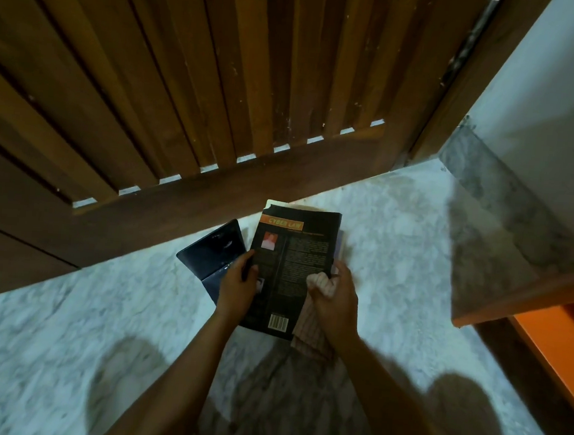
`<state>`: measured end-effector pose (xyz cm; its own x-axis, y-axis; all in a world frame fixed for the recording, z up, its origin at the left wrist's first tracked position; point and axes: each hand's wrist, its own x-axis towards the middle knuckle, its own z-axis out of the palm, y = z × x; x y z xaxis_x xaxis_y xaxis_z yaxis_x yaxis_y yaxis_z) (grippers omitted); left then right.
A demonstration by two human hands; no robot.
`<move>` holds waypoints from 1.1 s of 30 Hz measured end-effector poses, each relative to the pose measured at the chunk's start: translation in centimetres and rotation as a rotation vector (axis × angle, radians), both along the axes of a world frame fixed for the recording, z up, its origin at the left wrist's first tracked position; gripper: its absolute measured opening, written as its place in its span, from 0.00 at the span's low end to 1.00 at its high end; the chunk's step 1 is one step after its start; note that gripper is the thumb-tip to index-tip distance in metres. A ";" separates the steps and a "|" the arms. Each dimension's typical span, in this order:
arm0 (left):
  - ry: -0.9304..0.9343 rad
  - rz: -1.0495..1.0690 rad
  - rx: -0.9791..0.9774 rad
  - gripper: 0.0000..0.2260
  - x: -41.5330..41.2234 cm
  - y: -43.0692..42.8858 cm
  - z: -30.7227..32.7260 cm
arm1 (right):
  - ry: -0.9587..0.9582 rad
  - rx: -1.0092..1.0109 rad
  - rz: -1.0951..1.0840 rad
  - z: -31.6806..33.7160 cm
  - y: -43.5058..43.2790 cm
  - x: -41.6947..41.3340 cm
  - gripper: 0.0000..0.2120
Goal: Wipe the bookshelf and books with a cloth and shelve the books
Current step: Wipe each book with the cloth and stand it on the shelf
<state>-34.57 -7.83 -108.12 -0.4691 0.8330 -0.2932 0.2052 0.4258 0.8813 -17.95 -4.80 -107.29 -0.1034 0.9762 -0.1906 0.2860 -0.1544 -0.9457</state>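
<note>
A black paperback [296, 252] with an orange title band and a barcode faces up over the pale marble floor, on top of other books whose edges show at its right side. My left hand [239, 284] grips its left edge, thumb on the cover. My right hand [332, 296] holds a bunched pale striped cloth [315, 326] against the book's right side, and the cloth trails down beneath my wrist. A dark blue book [212, 257] lies on the floor to the left, partly under the paperback.
A dark slatted wooden door [185, 89] stands close behind the books. At the right, a wooden shelf edge [526, 294] with an orange panel [557, 345] juts in beside a grey skirting and white wall. Marble floor [45, 352] spreads all around.
</note>
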 end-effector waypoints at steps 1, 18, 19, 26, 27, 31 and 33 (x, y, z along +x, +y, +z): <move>0.025 0.005 0.016 0.14 0.0 -0.3 0.2 | 0.007 0.010 -0.002 0.1 -0.2 -0.1 0.21; -0.341 -0.162 0.576 0.31 3.8 -0.5 22.5 | 0.058 0.330 -0.101 20.4 1.8 7.5 0.13; -0.331 -0.173 0.612 0.34 4.5 -0.9 23.6 | 0.062 0.339 -0.119 21.4 1.6 8.0 0.13; -0.335 -0.207 0.818 0.31 9.6 -3.4 30.1 | 0.126 0.295 -0.189 25.5 -1.2 10.5 0.10; -0.327 -0.205 0.823 0.29 10.0 -3.6 30.5 | 0.138 0.302 -0.206 25.8 -1.6 10.7 0.11; -0.312 -0.194 0.836 0.23 10.9 -4.1 31.8 | 0.173 0.272 -0.283 27.1 -2.7 11.8 0.12; -0.308 -0.184 0.835 0.21 11.3 -4.4 32.3 | 0.200 0.239 -0.339 27.5 -2.9 12.3 0.09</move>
<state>-23.26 -12.23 -75.84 -0.3085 0.8849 0.3490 -0.0890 -0.3921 0.9156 -5.68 -7.73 -79.77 0.2171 0.9755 0.0349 0.0652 0.0212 -0.9976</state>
